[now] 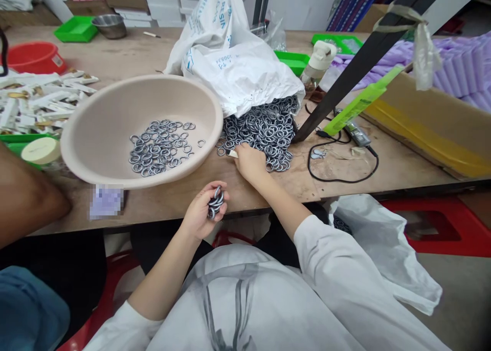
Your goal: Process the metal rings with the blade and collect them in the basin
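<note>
The counter is crowded toward its near edge, where the big beige bowl overhangs slightly at the front. A strip of bare wood runs between the bowl's rim and the counter's edge, and another patch lies open to the right of the ring pile, crossed only by a black cable. A dark slanted bar comes down to the counter just right of the pile, closing off that side.

The left hand hangs just off the counter's near edge, below the bowl — its fingers are curled narrowly around a small stack of metal rings, several of them bunched together; the exact count cannot be told. The right hand lies on the counter with its fingers bent down into the near edge of the loose ring pile, touching the rings; whether it has one pinched cannot be told.

The ring pile spills from the mouth of one white plastic bag — far too many rings to count. A second, thinner heap of rings sits in the bottom of the bowl, some dozens. Further off stand one red basin, one steel bowl, three green trays and one cardboard box at the right. Another person's arm rests at the left edge of the counter.
</note>
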